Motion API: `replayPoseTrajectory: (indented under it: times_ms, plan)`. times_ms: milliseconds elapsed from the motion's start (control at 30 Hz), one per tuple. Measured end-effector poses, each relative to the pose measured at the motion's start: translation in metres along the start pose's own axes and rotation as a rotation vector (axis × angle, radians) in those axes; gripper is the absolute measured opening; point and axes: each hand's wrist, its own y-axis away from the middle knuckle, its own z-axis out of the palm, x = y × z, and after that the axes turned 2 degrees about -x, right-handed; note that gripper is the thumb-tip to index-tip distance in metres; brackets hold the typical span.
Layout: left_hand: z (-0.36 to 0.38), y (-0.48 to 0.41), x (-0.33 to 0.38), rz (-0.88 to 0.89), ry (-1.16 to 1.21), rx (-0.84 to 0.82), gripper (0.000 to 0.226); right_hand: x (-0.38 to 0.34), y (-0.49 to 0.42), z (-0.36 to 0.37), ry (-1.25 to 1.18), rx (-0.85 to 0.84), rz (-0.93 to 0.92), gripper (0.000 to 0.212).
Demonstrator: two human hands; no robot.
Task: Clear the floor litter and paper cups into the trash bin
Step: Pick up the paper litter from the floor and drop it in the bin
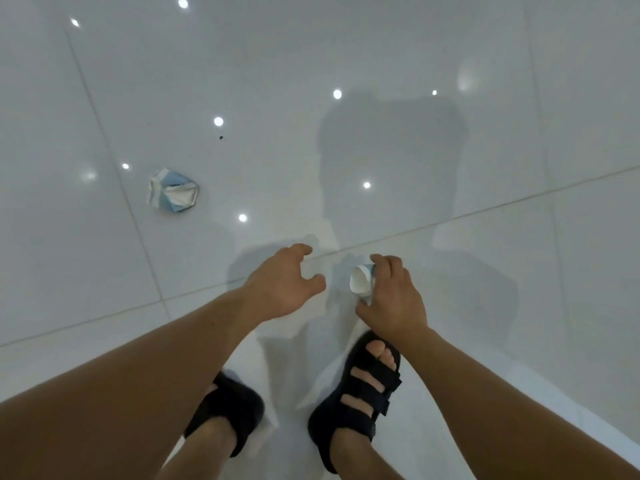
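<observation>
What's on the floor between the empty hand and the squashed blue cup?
Nothing but bare shiny floor lies between the left hand and the squashed cup, as the head view shows; only a lamp's reflection glints there.

Two paper cups point(173, 191) point(360, 280), two hands point(280, 282) point(394, 303), two sandals point(228, 414) point(360, 393)

Dim, glossy floor point(381, 64) glare spots, soft shadows
</observation>
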Motion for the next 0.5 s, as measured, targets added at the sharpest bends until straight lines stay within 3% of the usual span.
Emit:
replayPoseTrajectory:
  times_ms: [100,233,400,500]
  plan:
    - [-0.027,0.036,0.026,0.016,0.21,-0.033,0.066,-0.054,0.018,-0.049,-0.11,0.105,-0.198,0.079]
    - [-0.089,0.095,0.047,0.1,0.319,-0.027,0.041,-0.131,0.039,-0.124,-0.134,0.165,-0.399,0.075]
    - [-0.168,0.168,0.04,0.157,0.428,0.092,0.055,-0.225,0.057,-0.186,-0.037,0.145,-0.56,0.078]
    - [-0.2,0.203,0.014,0.121,0.513,0.17,0.052,-0.28,0.067,-0.194,-0.007,0.099,-0.628,0.081]
